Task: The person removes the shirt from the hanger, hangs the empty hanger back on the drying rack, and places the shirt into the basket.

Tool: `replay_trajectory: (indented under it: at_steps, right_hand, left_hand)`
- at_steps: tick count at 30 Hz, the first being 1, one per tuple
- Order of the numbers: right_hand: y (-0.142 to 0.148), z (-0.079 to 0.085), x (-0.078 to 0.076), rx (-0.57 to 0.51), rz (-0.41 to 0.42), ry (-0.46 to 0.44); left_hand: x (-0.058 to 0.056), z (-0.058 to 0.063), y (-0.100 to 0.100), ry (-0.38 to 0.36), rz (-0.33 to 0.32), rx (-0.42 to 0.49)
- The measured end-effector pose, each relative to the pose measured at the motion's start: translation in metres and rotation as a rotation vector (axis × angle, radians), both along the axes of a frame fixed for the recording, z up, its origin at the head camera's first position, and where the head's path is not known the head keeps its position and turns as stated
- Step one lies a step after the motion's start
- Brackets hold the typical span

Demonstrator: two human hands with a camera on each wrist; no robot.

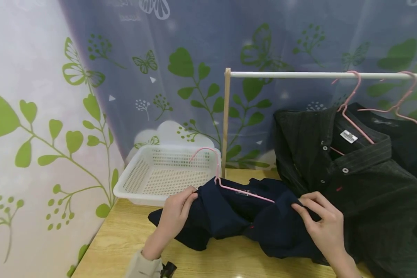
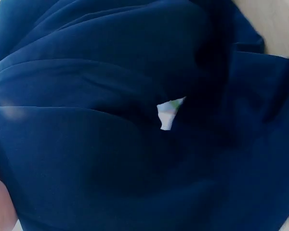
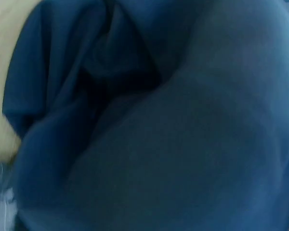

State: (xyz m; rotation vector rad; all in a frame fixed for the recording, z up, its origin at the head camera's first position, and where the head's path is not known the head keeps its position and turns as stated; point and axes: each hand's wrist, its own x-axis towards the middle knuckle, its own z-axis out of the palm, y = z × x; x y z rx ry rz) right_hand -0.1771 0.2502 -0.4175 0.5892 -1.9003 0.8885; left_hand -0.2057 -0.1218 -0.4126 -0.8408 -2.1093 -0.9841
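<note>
A navy blue shirt (image 1: 226, 220) with a collar spreads between both hands over the wooden table. Inside its neck opening lies a pink hanger (image 1: 244, 192), whose hook sticks up at the left in front of the basket. My left hand (image 1: 176, 210) pinches the shirt at its left shoulder, thumb and fingers on the cloth. At the opposite shoulder my right hand (image 1: 321, 220) pinches the fabric between thumb and fingers. Navy cloth (image 2: 86, 159) fills most of the left wrist view, and folds of the same cloth (image 3: 183, 144) fill the right wrist view.
A white plastic basket (image 1: 133, 199) stands behind the left hand on the table (image 1: 105, 235). A white rail (image 1: 285, 74) on a wooden post (image 1: 226, 123) crosses the back. From it a dark striped shirt (image 1: 309, 154) and another dark garment (image 1: 410, 143) hang on pink hangers at the right.
</note>
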Motion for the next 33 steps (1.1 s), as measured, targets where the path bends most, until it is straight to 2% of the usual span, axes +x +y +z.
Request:
replay_trajectory:
  at_steps: [3,5,8,11,14,16,18,21,23,29,31,33]
  right_hand:
    - [0.011,0.004,0.002,-0.044,-0.03,0.006]
    - [0.015,0.006,0.004,-0.036,-0.054,-0.029]
    - [0.016,0.009,0.01,0.004,-0.08,-0.137]
    - [0.012,0.015,0.015,0.013,-0.098,-0.281]
    - [0.005,0.025,0.018,0.02,-0.113,-0.36]
    - [-0.002,0.031,0.018,0.07,-0.131,-0.388]
    - [-0.008,0.035,0.017,0.168,-0.155,-0.381]
    - [-0.014,0.036,0.016,0.296,-0.168,-0.378]
    - [-0.013,0.034,0.016,0.336,-0.175,-0.391]
    - [-0.002,0.029,0.018,0.282,-0.184,-0.536]
    - [0.001,0.026,0.018,0.239,-0.149,-0.585]
    - [0.004,0.023,0.018,0.183,-0.077,-0.621]
  left_hand:
    - [-0.003,0.003,-0.008,0.012,0.015,0.061]
    - [-0.003,0.004,-0.012,0.011,0.026,0.08]
    - [-0.002,0.005,-0.014,0.007,0.025,0.08]
    - [-0.001,0.006,-0.011,0.035,0.021,0.048]
    - [0.002,0.005,-0.005,0.063,0.005,0.001]
    - [0.003,0.005,0.0,0.074,-0.012,-0.028]
    - [0.005,0.004,0.004,0.079,-0.029,-0.042]
    - [0.004,0.004,0.006,0.084,-0.037,-0.032]
    - [0.003,0.005,0.004,0.077,-0.029,-0.006]
    - [-0.001,0.005,-0.004,0.068,-0.009,0.08]
    - [-0.002,0.006,-0.005,0.059,-0.012,0.097]
    - [-0.002,0.006,-0.006,0.047,-0.02,0.113]
